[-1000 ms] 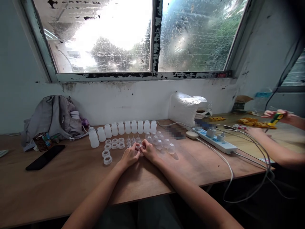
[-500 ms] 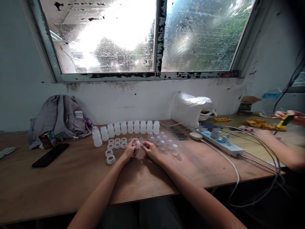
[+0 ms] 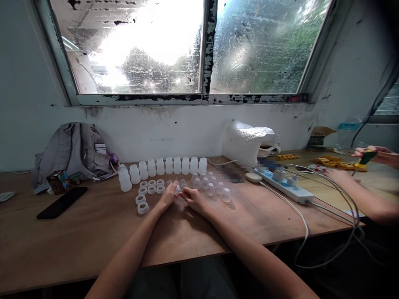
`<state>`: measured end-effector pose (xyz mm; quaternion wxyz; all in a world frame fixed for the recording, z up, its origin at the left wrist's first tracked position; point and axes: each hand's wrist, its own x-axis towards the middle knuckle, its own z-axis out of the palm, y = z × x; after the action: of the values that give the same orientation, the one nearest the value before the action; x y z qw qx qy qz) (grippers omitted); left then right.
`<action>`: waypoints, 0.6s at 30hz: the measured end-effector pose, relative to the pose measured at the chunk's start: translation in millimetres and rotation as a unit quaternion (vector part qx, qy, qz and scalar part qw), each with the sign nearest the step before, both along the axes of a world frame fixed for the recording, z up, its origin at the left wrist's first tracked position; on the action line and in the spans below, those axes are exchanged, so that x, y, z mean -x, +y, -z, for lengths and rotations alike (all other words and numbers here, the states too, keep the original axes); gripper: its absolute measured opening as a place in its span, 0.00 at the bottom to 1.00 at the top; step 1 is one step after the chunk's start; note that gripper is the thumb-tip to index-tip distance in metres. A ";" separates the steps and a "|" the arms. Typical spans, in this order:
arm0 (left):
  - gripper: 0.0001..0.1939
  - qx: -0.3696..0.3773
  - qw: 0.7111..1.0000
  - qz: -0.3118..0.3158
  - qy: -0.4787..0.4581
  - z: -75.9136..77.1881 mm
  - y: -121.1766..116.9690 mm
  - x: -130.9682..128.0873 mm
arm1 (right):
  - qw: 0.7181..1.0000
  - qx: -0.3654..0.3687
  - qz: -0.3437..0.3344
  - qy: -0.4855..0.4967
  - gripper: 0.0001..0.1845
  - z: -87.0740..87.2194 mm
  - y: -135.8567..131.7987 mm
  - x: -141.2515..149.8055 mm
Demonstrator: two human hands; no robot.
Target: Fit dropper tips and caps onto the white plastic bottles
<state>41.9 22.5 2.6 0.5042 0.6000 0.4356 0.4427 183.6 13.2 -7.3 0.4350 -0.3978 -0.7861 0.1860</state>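
Observation:
Close together over the middle of the table, my left hand [image 3: 169,196] and my right hand [image 3: 193,199] work at a small bottle collar ring. The left hand is closed around the ring, which the fingers now mostly hide. My right thumb and fingers are pinched against it; what they grip is too small to make out. Just behind lie clear bottle nipples [image 3: 182,182]. Several white collar rings [image 3: 142,207] stand left of my hands, and several clear dome caps [image 3: 210,189] stand to the right. A row of frosted baby bottles [image 3: 168,165] runs behind them.
A black phone [image 3: 62,202], a small carton [image 3: 58,182] and a grey backpack [image 3: 73,153] are at left. To the right are a power strip [image 3: 285,185] with cables and a white bag [image 3: 245,143]. Another person's hands hold a yellow-green screwdriver [image 3: 365,158] at far right.
The collar ring, visible in my left hand before, has turned and is now mostly covered by my fingers. My hands have drawn closer together. The view has shifted slightly.

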 end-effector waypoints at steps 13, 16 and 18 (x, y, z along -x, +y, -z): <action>0.23 -0.176 0.967 -0.087 0.162 -2.5 0.5 8.2 | 0.998 -0.055 0.005 -0.026 0.17 3.0 -3.8 6.8; 0.23 -0.181 0.949 -0.098 0.240 -12.0 -1.1 19.6 | 0.998 -0.050 0.013 -0.020 0.16 1.6 -5.1 1.5; 0.23 -0.168 0.928 -0.152 0.296 -26.9 3.2 34.7 | 0.998 -0.043 0.040 -0.018 0.16 -0.5 -4.9 -3.6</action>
<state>7.2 25.6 29.5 0.1706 0.7063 0.5705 0.3828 187.3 8.3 -6.8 0.4444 -0.4128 -0.7849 0.1268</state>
